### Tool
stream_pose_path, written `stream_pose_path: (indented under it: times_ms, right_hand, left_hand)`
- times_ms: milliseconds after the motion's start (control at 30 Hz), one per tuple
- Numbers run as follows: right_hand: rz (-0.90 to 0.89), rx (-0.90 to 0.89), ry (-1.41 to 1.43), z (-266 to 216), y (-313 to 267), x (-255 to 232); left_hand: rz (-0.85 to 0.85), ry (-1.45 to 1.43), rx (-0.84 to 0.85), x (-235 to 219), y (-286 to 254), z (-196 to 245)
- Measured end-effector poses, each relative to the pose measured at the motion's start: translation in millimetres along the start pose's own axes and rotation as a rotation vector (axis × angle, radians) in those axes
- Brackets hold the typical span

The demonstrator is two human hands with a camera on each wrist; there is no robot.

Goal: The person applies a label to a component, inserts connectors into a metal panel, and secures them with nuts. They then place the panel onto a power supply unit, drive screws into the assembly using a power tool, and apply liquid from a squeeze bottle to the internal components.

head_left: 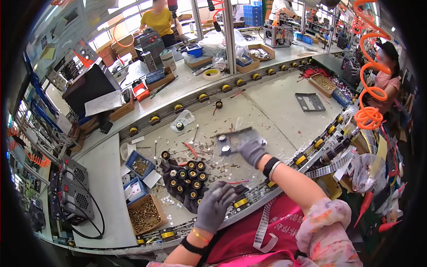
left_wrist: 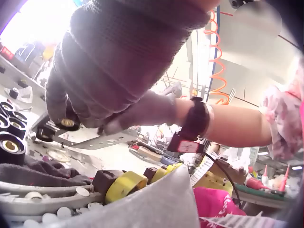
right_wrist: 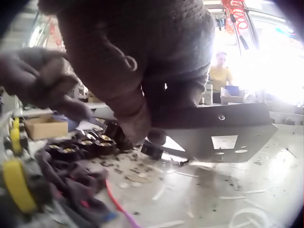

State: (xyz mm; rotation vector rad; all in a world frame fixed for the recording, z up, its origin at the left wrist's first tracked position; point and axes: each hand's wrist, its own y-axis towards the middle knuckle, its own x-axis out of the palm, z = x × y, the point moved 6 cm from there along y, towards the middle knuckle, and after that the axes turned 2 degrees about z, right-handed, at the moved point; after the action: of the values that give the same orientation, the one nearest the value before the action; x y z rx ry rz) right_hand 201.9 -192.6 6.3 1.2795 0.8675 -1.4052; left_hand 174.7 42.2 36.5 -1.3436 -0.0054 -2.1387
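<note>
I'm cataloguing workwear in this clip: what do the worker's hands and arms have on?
The left hand and right hand wear grey knitted gloves. The left wrist has a black strap and thin yellow band; the right, a matching strap, pale band and small black box with a cable. The right sleeve is floral: white, pink, orange.

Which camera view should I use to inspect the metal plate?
The right wrist view: the metal plate is large there, its cutout and holes visible. The head view shows it smaller and blurred, partly under the right hand; the left wrist view, a slanted sliver partly behind gloved hands.
</note>
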Motion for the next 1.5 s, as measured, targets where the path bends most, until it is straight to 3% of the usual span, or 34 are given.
stream_pose_path:
  times_ms: [100,167,300,433,500,533,567,633,733,833,867,967,1000,1067,1100,1167,1200,1233,1400,1500]
  right_hand:
    - [0.089,0.108,-0.036,47.0,8.3,2.6]
    - [0.021,0.192,0.083,73.5,-1.0,-8.6]
    - [-0.105,0.377,0.087,154.6,-18.9,-0.1]
    - [-0.159,0.639,0.003,260.8,-43.7,39.7]
    - [-0.116,0.696,-0.106,288.7,-55.5,35.0]
    - [-0.208,0.695,-0.138,302.4,-59.1,38.7]
    - [-0.172,0.796,-0.084,323.7,-64.2,52.8]
    - [-0.119,0.837,-0.062,360.1,-70.3,82.6]
    - [-0.265,0.938,-0.108,385.2,-71.1,106.5]
    - [-0.217,0.900,-0.048,425.9,-79.0,166.3]
    - [-0.123,0.916,-0.026,417.9,-77.1,150.4]
    - [-0.256,0.890,-0.098,395.8,-67.1,115.1]
    - [-0.084,0.889,-0.025,398.4,-70.6,119.5]
    - [-0.187,0.884,0.081,371.7,-64.7,104.4]
    - [-0.210,0.889,0.117,364.2,-62.9,103.0]
    - [-0.399,0.851,0.064,333.7,-54.4,84.2]
    - [-0.404,0.821,0.066,321.8,-51.1,73.7]
    - [-0.224,0.775,0.073,311.4,-45.9,61.3]
    - [0.088,0.751,0.222,274.6,-29.3,3.1]
    - [0.324,0.511,0.370,203.8,-24.2,-43.7]
  left_hand:
    - [0.069,0.418,-0.044,-1.7,-31.0,1.6]
    - [0.022,0.781,-0.001,-3.9,-44.2,4.6]
    - [-0.048,1.278,0.300,-16.1,-48.3,-2.4]
    - [-0.130,1.626,0.610,13.1,-49.9,0.7]
    - [-0.101,1.608,0.554,15.9,-46.5,2.5]
    - [-0.086,1.600,0.526,15.5,-43.5,2.5]
    - [-0.072,1.586,0.537,15.7,-40.8,3.4]
    - [-0.028,1.563,0.553,13.3,-37.1,5.3]
    - [0.037,1.588,0.495,4.1,-29.5,3.0]
    - [0.057,1.580,0.486,3.4,-20.9,2.7]
    - [0.064,1.580,0.486,3.4,-19.3,2.8]
    - [0.067,1.585,0.477,7.1,-19.5,4.4]
    - [0.041,1.579,0.484,12.2,-17.2,6.5]
    - [0.024,1.564,0.529,13.6,-24.7,7.4]
    - [-0.020,1.541,0.473,8.7,-23.0,6.1]
    - [-0.022,1.525,0.536,10.7,-27.1,7.5]
    - [-0.024,1.531,0.533,11.7,-27.8,8.1]
    - [-0.026,1.537,0.529,13.2,-28.9,8.9]
    - [-0.136,1.554,0.598,5.1,-34.7,4.5]
    - [-0.098,1.519,0.633,0.0,-38.0,0.7]
